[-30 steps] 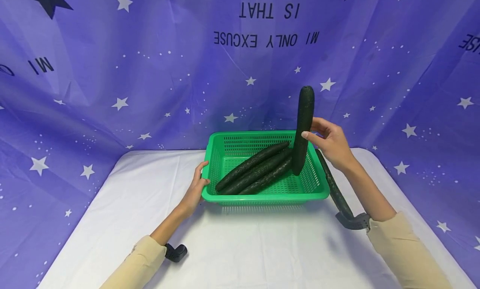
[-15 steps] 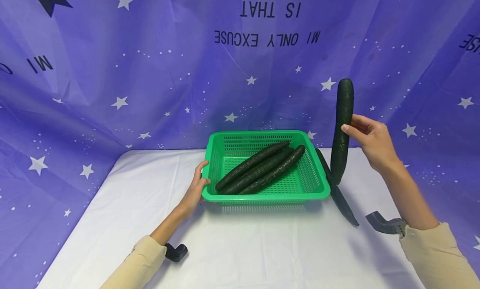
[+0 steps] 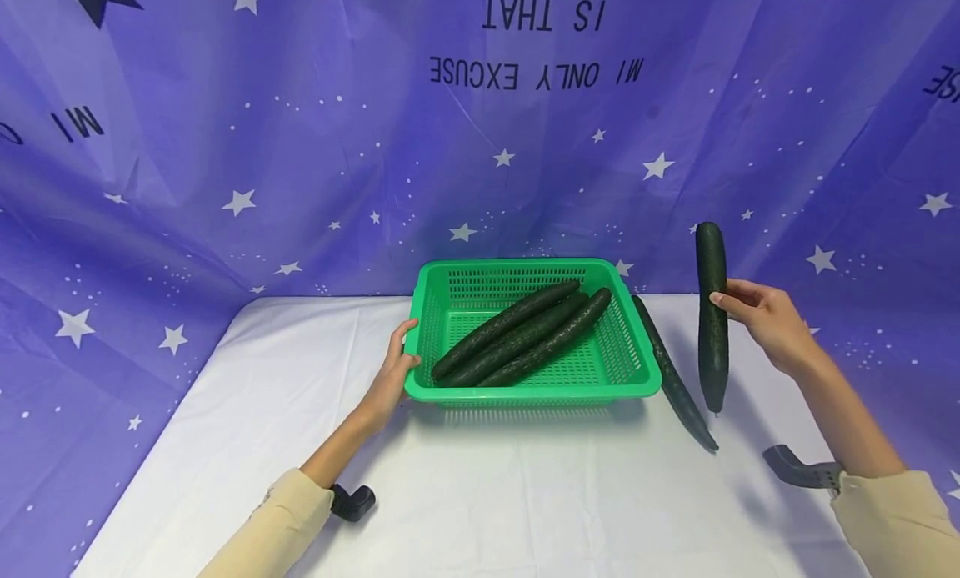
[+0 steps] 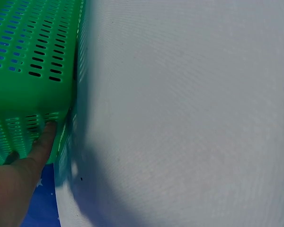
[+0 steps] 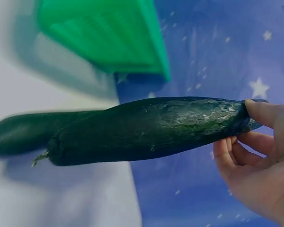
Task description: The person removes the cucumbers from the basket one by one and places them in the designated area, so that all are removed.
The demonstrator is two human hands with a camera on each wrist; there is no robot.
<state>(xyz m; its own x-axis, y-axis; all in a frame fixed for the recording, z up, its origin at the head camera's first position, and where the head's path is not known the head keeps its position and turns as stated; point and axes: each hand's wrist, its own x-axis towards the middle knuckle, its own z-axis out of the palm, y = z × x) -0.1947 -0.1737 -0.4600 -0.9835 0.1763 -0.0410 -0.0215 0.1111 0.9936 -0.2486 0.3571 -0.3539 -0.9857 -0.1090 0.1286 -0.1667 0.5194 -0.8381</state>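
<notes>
A dark green cucumber (image 3: pixel 712 336) stands nearly upright in the air, right of the green basket (image 3: pixel 532 393). My right hand (image 3: pixel 768 319) pinches it from the right, thumb in front. In the right wrist view, the thumb and fingers grip one end of this cucumber (image 5: pixel 146 132), and a stem shows at the other end. A second cucumber (image 3: pixel 678 386) lies on the table along the basket's right side. Inside the basket lie 3 cucumbers (image 3: pixel 517 336), side by side and slanted. My left hand (image 3: pixel 392 369) holds the basket's left end; some fingers are hidden there.
A white cloth (image 3: pixel 525 495) covers the table. Behind it hangs a purple curtain (image 3: pixel 360 144) with stars and lettering. Black wrist mounts (image 3: pixel 352 503) stick out from both sleeves.
The right hand has carried the cucumber out from over the basket to the right, then lowered it towards the table. The left hand and basket stay in place.
</notes>
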